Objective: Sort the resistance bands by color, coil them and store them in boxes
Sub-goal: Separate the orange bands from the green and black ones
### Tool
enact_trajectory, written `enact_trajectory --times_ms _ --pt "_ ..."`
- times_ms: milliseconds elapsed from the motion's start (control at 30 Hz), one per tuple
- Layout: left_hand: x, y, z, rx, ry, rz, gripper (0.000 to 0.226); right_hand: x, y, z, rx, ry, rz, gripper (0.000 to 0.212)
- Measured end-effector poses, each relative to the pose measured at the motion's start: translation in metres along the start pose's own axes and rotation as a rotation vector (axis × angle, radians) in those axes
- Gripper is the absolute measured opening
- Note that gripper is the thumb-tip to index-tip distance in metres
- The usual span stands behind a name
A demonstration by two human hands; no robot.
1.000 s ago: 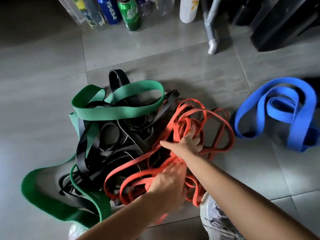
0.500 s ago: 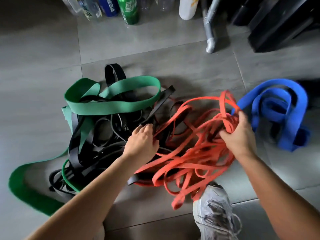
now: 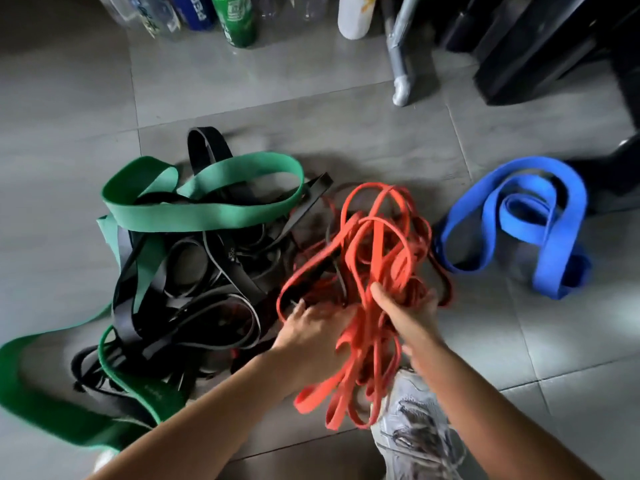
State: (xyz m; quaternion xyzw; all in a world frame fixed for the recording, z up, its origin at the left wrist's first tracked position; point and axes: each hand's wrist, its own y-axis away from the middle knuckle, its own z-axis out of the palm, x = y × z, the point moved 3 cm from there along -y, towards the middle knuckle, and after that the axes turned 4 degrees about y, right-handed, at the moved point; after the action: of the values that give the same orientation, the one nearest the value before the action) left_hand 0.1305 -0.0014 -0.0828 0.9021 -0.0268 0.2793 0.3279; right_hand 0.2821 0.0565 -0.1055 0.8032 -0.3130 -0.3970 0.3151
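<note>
Right hand [image 3: 408,313] clenched around a bunch of the red bands [image 3: 374,237]: fingers wrapped round the strands, thumb on the near-left side, knuckles toward the camera. The bunch is lifted, with loops standing up above the fist and more loops hanging below it, down to the tiled floor [image 3: 242,98]. Right forearm comes in from the lower right corner, straight and angled up-left to the red bands. Left hand [image 3: 311,330] sits just left of the red bands, back of hand up, fingers stretched forward with tips at the edge of a low red loop. It is motion-blurred, so cannot tell if it pinches a strand or only touches. Left forearm enters from the bottom left, slanting up-right. Black bands [image 3: 194,271] lie in a tangled heap left of the red bands, with some strands crossing under the red ones. Green bands [image 3: 207,213] are draped over and around the black heap, farther left. Blue band [image 3: 512,216] lies loosely folded on the floor right of the red bands, just apart from them. Grey shoe [image 3: 415,427] is directly below the hanging red loops. Bottles [image 3: 239,19] and a metal leg [image 3: 401,64] stand well beyond the red bands, at the top edge.
</note>
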Motion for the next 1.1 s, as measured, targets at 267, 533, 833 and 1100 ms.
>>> enact_trajectory --times_ms 267,533,833,1100 --pt "0.000 0.002 -0.001 -0.045 0.389 0.049 0.035 -0.014 -0.010 0.022 0.060 0.204 -0.019 0.099" --pt "-0.078 0.006 -0.035 0.181 -0.218 -0.182 0.107 -0.030 -0.008 0.030 0.079 0.462 -0.193 0.086" --pt "-0.095 0.017 -0.039 0.070 -0.450 -0.334 0.096 -0.034 -0.010 0.012 0.150 0.273 -0.301 0.067" --pt "-0.116 0.008 -0.045 0.163 -0.541 -0.327 0.060 -0.053 -0.003 -0.003 0.280 0.179 -0.421 0.059"
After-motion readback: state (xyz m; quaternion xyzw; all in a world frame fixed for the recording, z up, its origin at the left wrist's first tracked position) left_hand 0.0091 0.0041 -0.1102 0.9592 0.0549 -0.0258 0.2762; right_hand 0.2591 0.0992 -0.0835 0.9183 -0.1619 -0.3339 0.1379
